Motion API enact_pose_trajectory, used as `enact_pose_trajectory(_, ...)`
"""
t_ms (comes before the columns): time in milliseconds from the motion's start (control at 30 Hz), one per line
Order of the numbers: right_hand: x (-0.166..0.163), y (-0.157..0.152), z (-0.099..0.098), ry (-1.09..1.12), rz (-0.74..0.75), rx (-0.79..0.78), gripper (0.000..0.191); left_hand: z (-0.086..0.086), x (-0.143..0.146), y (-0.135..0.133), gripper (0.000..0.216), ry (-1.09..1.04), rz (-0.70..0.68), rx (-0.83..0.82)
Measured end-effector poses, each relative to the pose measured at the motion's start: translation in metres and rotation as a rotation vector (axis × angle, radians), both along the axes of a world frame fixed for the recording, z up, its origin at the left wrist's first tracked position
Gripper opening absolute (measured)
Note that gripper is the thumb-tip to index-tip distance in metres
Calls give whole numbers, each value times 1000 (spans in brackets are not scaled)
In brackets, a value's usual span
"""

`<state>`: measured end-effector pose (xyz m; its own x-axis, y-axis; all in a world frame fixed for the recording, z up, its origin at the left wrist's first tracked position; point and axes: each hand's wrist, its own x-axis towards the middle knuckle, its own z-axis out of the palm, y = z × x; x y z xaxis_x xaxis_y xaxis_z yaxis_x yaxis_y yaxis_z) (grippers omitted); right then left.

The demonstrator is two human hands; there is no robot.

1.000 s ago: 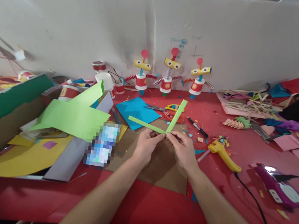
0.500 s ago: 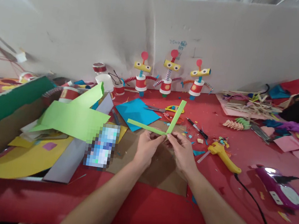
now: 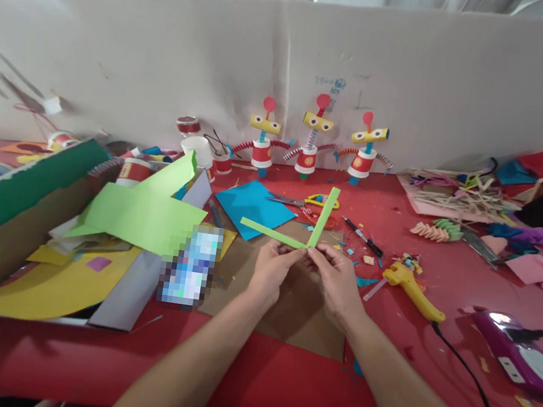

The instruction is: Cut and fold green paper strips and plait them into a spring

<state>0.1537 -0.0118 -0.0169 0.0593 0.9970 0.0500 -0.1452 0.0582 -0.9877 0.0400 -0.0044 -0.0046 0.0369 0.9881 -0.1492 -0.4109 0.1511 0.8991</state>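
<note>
Two green paper strips (image 3: 325,216) meet at a corner in a V, one pointing left and the other up and away. My left hand (image 3: 273,268) pinches the corner from the left, thumb on top. From the right, my right hand (image 3: 335,274) closes on the same corner with thumb and fingers. Exactly how the strips join is hidden by the fingertips. Beneath both hands lies a brown cardboard sheet (image 3: 285,320). A blue paper square (image 3: 253,206) is just beyond the left-pointing strip, with yellow-handled scissors (image 3: 319,201) beside it.
Three paper-cup robot figures (image 3: 306,160) stand along the white partition (image 3: 171,55). A box (image 3: 122,290) of coloured paper and a phone (image 3: 192,266) are at left. On the right lie a craft knife (image 3: 364,237), a yellow glue gun (image 3: 411,290) with its cord, and a purple power strip (image 3: 517,346).
The whole view has shifted slightly, so things sit a little further right. Both hands still pinch the green strips at the corner, with hardly any change in their pose.
</note>
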Motion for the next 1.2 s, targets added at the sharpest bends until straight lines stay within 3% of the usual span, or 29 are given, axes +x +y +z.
enact_pose_trajectory(400, 0, 0, 6, -30, -21, 14, 17, -1, -2, 0, 19, 63, -26, 90)
enact_pose_trajectory(567, 1, 1, 2, -13, -22, 14, 18, -3, -1, 1, 23, 74, 22, 67)
enact_pose_trajectory(1200, -3, -1, 0, 113, -22, -43, 14, 2, -2, 4, 21, 29, 0, -16)
